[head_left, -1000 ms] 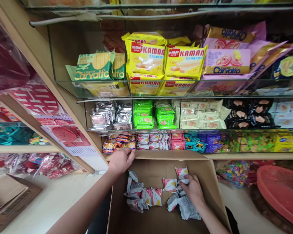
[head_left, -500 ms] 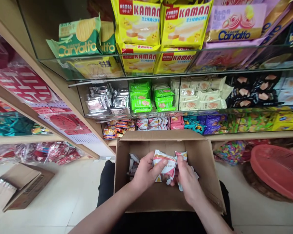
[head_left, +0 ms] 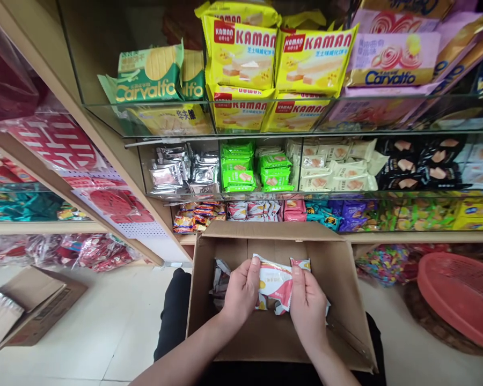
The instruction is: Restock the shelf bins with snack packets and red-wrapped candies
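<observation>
A white and pink snack packet (head_left: 275, 279) is stretched between my two hands above an open cardboard box (head_left: 265, 338). My left hand (head_left: 242, 287) pinches its left end, thumb on top. At its right end, my right hand (head_left: 307, 295) grips it with the thumb along the edge. Another packet (head_left: 301, 263) shows its top just behind the right thumb; whether that hand also holds it I cannot tell. Lower in the box lie several more packets, partly hidden by my hands, with dull greyish ones (head_left: 221, 279) at the left side.
Ahead stands a glass-fronted shelf with yellow wafer packs (head_left: 241, 53), green packets (head_left: 238, 169) and small white-pink packets (head_left: 254, 210). A red plastic basket (head_left: 459, 295) sits at the right. On the floor at left lies another cardboard box (head_left: 44, 305). My knees flank the box.
My hands have turned the packet to face me more flatly, and the right hand has shifted onto its right end. The camera view has tilted slightly upward.
</observation>
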The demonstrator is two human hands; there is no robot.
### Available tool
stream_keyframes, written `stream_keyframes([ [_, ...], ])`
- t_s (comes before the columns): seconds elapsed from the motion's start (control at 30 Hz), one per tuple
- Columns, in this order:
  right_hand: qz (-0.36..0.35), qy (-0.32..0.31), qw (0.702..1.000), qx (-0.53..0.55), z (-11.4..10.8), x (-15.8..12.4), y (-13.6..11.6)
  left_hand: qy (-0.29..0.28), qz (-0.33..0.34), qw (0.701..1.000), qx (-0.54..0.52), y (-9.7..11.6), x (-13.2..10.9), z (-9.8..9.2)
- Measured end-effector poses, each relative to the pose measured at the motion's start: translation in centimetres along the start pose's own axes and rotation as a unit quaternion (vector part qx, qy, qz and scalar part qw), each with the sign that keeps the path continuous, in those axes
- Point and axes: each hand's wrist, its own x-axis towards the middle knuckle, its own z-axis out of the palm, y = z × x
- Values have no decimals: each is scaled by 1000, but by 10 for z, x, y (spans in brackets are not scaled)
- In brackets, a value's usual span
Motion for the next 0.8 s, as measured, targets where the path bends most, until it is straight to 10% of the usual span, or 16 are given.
stream_keyframes([
  [0.3,36,-272,950,148,-5,11,5,-83,119,982,122,2,6,-19],
  [0.5,146,-127,934,299,3,12,-10,-123,-21,975,-184,0,-4,-3],
  [0.8,174,-163,916,322,-11,28,-10,-191,-30,969,-155,10,4,-20],
])
